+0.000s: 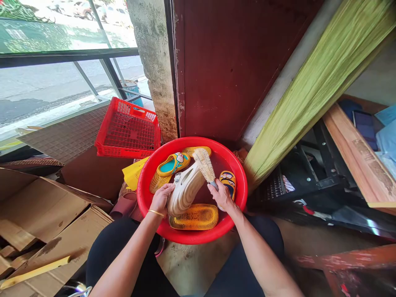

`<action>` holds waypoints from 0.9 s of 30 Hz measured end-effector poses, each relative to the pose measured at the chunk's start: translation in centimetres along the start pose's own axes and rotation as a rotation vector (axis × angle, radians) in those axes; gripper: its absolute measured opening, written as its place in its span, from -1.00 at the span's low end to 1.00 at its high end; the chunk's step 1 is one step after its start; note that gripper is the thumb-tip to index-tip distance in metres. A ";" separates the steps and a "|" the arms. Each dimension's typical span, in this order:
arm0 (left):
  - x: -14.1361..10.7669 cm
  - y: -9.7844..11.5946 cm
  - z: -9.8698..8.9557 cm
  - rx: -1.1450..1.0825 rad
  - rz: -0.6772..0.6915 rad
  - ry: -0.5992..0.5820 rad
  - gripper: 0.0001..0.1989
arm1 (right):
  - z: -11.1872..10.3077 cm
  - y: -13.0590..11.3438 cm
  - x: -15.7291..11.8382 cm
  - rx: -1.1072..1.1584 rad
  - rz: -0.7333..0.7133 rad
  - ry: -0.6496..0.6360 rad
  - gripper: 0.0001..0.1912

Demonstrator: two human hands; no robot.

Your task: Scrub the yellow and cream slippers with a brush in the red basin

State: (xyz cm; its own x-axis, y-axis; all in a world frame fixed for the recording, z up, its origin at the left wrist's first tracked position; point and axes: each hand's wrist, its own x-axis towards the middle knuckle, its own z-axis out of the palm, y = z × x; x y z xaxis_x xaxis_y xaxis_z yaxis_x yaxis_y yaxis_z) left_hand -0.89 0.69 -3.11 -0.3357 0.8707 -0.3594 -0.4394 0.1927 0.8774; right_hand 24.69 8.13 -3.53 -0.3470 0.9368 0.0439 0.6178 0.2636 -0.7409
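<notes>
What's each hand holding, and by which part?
The left hand grips a cream slipper by its side. The right hand holds a bristle brush by its handle.

Looks to me like a covered porch or doorway of a home, maybe a shop-house, can't tell which from here. I'm seeing a dark red door [222, 70] beside a stained concrete pillar [153, 53], glass panes [62, 29] with a paved street [46, 88] and parked cars [83, 10] beyond, plus a red plastic crate [128, 130], torn cardboard boxes [40, 210], a green cloth [315, 90] and a worn concrete floor [194, 264].
</notes>
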 end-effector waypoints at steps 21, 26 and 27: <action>-0.3 -1.5 -1.7 0.615 0.215 -0.111 0.09 | 1.6 0.4 -0.1 -0.377 -0.049 -0.028 -0.75; 1.1 -1.2 -0.6 0.179 0.015 -0.019 -0.20 | 3.0 -2.5 -2.0 -0.498 -0.196 -0.096 -0.74; 1.4 -1.3 -0.5 0.142 0.026 0.003 -0.21 | 3.3 -3.0 -2.7 -0.504 -0.257 -0.116 -0.72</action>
State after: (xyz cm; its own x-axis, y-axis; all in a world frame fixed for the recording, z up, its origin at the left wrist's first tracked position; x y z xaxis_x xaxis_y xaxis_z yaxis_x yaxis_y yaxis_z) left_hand -1.25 1.46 -4.89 -0.3482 0.8750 -0.3364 -0.3078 0.2322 0.9227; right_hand 21.40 4.08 -3.64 -0.5884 0.8040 0.0856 0.7530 0.5834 -0.3044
